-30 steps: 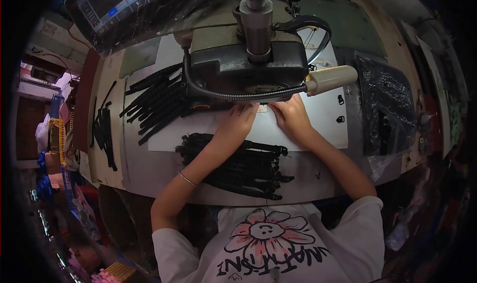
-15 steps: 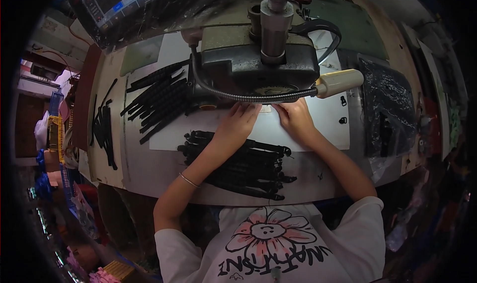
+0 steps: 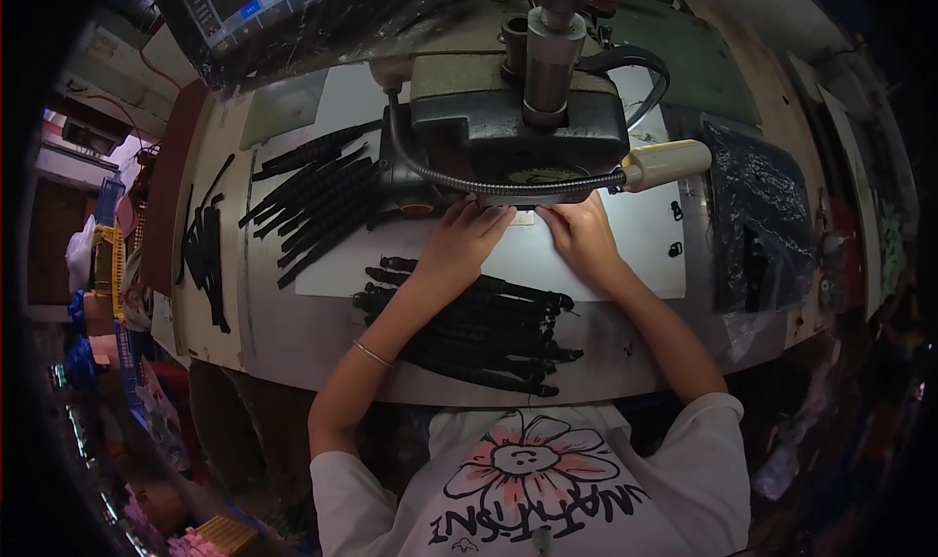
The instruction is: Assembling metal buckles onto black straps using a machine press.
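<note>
Two bare hands meet the near lower edge of a dark sewing machine (image 3: 518, 132), side by side with a narrow gap between them. The left hand (image 3: 467, 242) is palm down, its fingers nearly straight and close together, the tips reaching in under the machine's edge. The right hand (image 3: 586, 239) is partly curled, its thumb pointing left and far toward the same spot, the other fingers bent and partly hidden beneath the machine. Whether either hand pinches anything cannot be told, as the machine covers the fingertips. A small pale plate (image 3: 523, 219) shows in the gap between the hands, on a white sheet (image 3: 645, 269) that covers part of the grey counter (image 3: 293, 347). The near bundle of black strips (image 3: 479, 332) lies on the near side of both hands, running left to right, with the left forearm crossing above its left part. The left bundle of black strips (image 3: 322, 205) lies slantwise to the left of the left hand, just beside the machine, and a smaller pile of black strips (image 3: 207, 269) sits farther left. To the right of the right hand, well apart from it, lie two small black buckles (image 3: 675, 249), with a clear plastic bag (image 3: 757, 205) farther right.
</note>
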{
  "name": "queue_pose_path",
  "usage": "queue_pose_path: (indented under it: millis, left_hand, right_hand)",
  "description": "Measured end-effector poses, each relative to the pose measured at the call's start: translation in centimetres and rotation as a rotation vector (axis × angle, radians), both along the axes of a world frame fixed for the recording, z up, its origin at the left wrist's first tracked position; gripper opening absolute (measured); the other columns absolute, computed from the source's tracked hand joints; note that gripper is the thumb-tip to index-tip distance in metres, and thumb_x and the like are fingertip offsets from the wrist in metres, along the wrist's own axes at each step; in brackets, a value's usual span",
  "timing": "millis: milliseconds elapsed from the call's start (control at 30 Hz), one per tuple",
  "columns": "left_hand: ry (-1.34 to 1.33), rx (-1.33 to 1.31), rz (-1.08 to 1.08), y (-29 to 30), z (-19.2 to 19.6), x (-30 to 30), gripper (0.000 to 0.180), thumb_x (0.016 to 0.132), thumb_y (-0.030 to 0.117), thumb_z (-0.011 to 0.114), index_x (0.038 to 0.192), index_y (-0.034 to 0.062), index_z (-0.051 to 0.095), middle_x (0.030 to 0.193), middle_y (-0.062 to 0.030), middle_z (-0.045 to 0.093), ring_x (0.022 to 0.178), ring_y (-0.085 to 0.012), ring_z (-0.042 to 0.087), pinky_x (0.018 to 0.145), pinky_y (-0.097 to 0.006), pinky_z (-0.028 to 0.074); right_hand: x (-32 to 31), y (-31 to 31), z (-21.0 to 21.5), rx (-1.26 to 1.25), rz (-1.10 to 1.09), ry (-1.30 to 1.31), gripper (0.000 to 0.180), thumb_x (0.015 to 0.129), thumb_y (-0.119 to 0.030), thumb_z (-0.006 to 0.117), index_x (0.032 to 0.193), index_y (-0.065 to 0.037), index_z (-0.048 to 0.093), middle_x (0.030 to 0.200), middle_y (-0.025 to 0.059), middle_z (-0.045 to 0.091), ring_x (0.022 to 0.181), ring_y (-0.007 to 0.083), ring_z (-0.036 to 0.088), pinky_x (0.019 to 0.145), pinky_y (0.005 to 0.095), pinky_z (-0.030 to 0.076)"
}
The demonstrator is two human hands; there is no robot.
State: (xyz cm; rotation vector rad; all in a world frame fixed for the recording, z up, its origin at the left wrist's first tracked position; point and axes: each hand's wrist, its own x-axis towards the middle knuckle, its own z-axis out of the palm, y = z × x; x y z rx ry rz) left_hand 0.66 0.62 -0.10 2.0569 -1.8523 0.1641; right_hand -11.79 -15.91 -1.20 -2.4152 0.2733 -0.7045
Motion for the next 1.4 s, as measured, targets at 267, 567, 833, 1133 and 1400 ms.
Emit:
queue_pose_path:
  millis: [267, 567, 833, 1133, 1400]
  left_hand:
    - [0.261, -0.049, 0.074, -0.7, -0.9, -0.1, 0.035, 0.077, 0.006, 0.053, 0.112, 0.0083, 0.058, 0.106, -0.0095, 0.056, 0.102, -0.031, 0.048, 0.089, -0.041, 0.038]
    - [0.605, -0.144, 0.261, -1.5, 0.4, -1.2, 0.023, 0.075, 0.024, 0.067, 0.092, 0.0091, 0.067, 0.091, -0.0052, 0.062, 0.09, -0.0235, 0.055, 0.088, -0.037, 0.034]
    - [0.693, -0.095, 0.271, -0.3, 1.9, -0.9, 0.02, 0.074, 0.024, 0.069, 0.087, 0.0091, 0.07, 0.082, -0.0025, 0.064, 0.083, -0.0143, 0.058, 0.092, -0.032, 0.027]
    - [0.474, 0.027, 0.23, 3.7, 2.3, -1.7, 0.026, 0.068, 0.026, 0.07, 0.091, 0.016, 0.06, 0.095, -0.0021, 0.052, 0.097, -0.0211, 0.046, 0.089, -0.034, 0.03]
    - [0.358, -0.274, 0.405, 5.7, 1.8, 2.1, 0.01, 0.075, 0.015, 0.063, 0.079, 0.0052, 0.061, 0.084, -0.0112, 0.058, 0.083, -0.0292, 0.055, 0.076, -0.038, 0.043]
  right_hand:
    - [0.2, -1.9, 0.4, -0.131, 0.106, -0.039, 0.012, 0.08, -0.01, 0.061, 0.086, 0.0, 0.062, 0.084, 0.0154, 0.059, 0.08, 0.0328, 0.053, 0.073, 0.0365, 0.042]
    - [-0.3, -0.9, 1.4, 0.271, 0.191, -0.075, 0.015, 0.082, -0.012, 0.055, 0.077, 0.002, 0.055, 0.072, 0.0113, 0.048, 0.074, 0.0261, 0.046, 0.067, 0.0344, 0.038]
    - [0.1, 0.2, 1.9, 0.401, 0.268, -0.002, 0.012, 0.082, -0.012, 0.057, 0.079, 0.0, 0.057, 0.073, 0.0093, 0.05, 0.074, 0.0239, 0.046, 0.066, 0.0329, 0.039]
    - [-2.7, 1.2, 1.8, -0.176, 0.412, -0.07, 0.015, 0.067, -0.006, 0.068, 0.082, -0.009, 0.064, 0.075, 0.004, 0.052, 0.067, 0.02, 0.05, 0.057, 0.0309, 0.041]
    - [-4.8, 1.7, 2.3, 0.098, 0.445, 0.001, 0.016, 0.066, -0.009, 0.071, 0.081, -0.009, 0.066, 0.083, 0.0044, 0.057, 0.076, 0.0203, 0.052, 0.064, 0.0298, 0.043]
